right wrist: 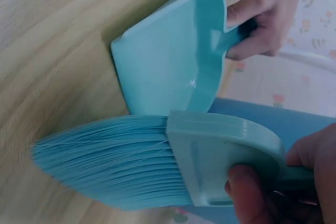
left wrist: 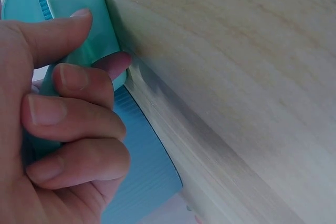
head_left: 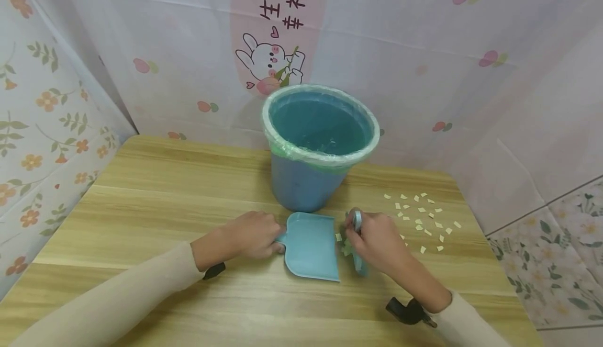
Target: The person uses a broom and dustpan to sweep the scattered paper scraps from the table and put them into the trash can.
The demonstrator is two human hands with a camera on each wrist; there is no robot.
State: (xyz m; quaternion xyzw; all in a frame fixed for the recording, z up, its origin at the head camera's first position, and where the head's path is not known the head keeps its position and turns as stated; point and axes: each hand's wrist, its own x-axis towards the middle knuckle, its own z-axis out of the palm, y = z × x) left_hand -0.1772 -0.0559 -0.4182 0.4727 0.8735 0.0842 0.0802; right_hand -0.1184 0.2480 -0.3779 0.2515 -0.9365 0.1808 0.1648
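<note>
Here, dustpan (head_left: 312, 245) between both hands, brush (head_left: 356, 242) beside.

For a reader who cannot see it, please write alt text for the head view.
Two hands work at a wooden table: the left hand holds a blue dustpan, the right hand holds a small brush. Paper scraps lie right of a lined blue bin.

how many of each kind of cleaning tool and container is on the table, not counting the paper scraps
dustpan: 1, left hand grips its handle
hand brush: 1, held by the right hand
lined bin: 1
total: 3, all blue or teal, on the wooden table
</note>
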